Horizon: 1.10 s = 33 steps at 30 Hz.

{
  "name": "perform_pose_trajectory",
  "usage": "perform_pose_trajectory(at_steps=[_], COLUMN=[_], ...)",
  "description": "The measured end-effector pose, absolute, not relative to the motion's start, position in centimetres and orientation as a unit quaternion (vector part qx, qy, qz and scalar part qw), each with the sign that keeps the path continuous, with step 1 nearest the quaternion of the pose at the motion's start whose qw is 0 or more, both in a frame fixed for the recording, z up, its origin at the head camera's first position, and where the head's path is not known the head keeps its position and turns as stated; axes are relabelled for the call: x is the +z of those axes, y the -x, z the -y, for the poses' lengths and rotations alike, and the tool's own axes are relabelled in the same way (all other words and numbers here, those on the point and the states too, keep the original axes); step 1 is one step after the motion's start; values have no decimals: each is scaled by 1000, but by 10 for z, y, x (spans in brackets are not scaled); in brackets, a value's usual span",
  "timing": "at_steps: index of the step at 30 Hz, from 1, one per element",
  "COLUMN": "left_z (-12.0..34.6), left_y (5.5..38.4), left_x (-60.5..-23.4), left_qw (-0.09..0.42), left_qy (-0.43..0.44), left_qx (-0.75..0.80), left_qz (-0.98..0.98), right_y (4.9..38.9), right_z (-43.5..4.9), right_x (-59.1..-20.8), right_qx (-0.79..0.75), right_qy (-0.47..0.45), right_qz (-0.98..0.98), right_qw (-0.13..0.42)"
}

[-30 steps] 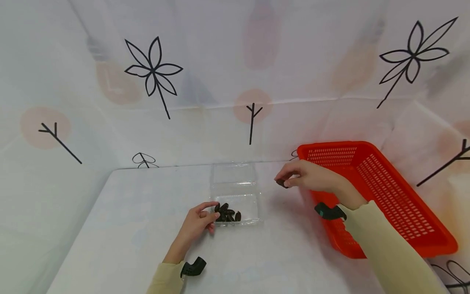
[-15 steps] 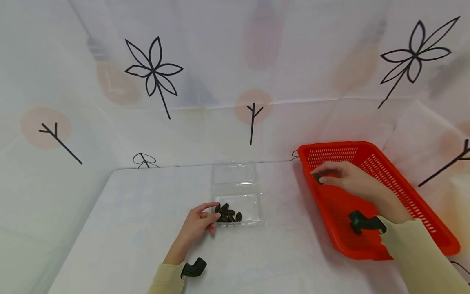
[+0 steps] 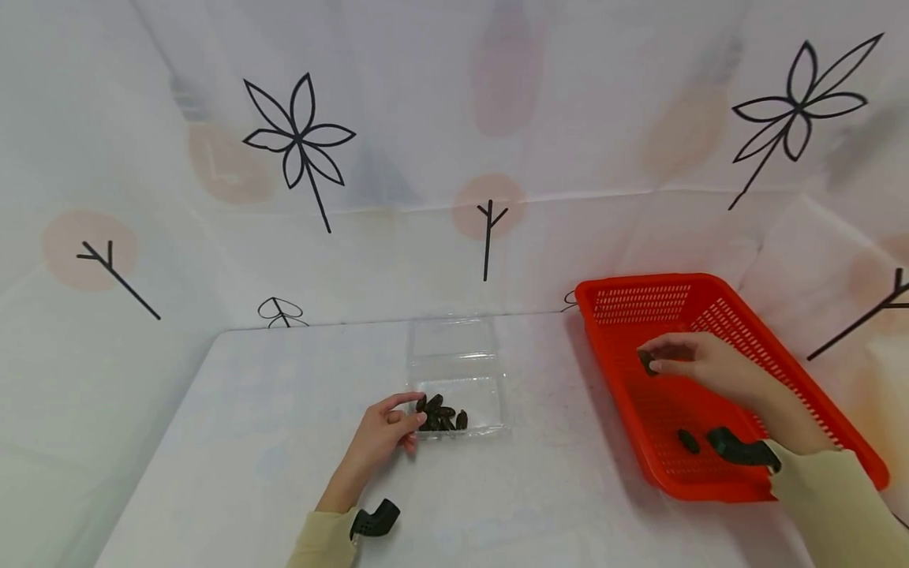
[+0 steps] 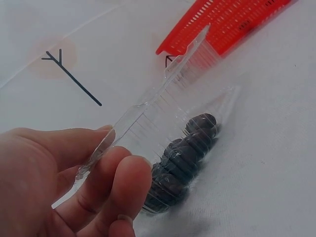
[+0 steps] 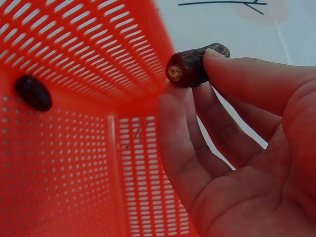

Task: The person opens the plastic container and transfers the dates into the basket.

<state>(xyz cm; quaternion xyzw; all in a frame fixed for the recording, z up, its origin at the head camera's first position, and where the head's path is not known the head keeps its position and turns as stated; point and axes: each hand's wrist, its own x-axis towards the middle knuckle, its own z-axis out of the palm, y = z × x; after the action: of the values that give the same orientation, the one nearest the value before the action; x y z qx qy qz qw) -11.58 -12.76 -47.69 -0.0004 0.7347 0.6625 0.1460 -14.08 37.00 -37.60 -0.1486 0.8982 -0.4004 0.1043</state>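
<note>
My right hand (image 3: 703, 367) pinches a dark brown date (image 5: 190, 68) between thumb and fingers. It is over the red plastic basket (image 3: 642, 306) in the head view, and the date's pale stem end shows in the right wrist view. A second date (image 3: 688, 441) lies inside the basket. At centre, my left hand (image 3: 383, 431) grips the left side wall of a clear plastic clamshell box (image 4: 148, 111), thumb on one face and fingers on the other. The box's lid (image 3: 452, 338) is folded back. Several dates (image 3: 436, 412) sit bunched at its near left, partly behind the left fingertips.
Everything stands on a white-covered table (image 3: 284, 473). A white patterned cloth (image 3: 398, 173) hangs behind it. The basket's perforated walls rise along the right side of the table, some way from the clamshell box. Dark wrist cameras sit on both sleeves.
My right hand has carried the date rightward from between the box and basket, across the rim to over the basket. The date lying inside has come into full view. My left hand stays put.
</note>
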Motion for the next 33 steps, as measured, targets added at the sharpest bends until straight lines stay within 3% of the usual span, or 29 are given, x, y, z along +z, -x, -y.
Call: perform_pose_trajectory(at_steps=[15, 24, 33], left_z=[127, 128, 128], left_y=[117, 118, 118], left_x=[-483, -481, -481], left_qw=[144, 141, 141], left_qy=[0, -2, -2], left_qx=[663, 656, 655], left_qz=[-735, -741, -742], right_y=[140, 141, 145], right_z=[-377, -355, -326], right_x=[-381, -369, -365], right_qx=[-427, -425, -442], right_qy=[127, 148, 160], right_qz=[-889, -890, -879], right_qw=[107, 73, 76])
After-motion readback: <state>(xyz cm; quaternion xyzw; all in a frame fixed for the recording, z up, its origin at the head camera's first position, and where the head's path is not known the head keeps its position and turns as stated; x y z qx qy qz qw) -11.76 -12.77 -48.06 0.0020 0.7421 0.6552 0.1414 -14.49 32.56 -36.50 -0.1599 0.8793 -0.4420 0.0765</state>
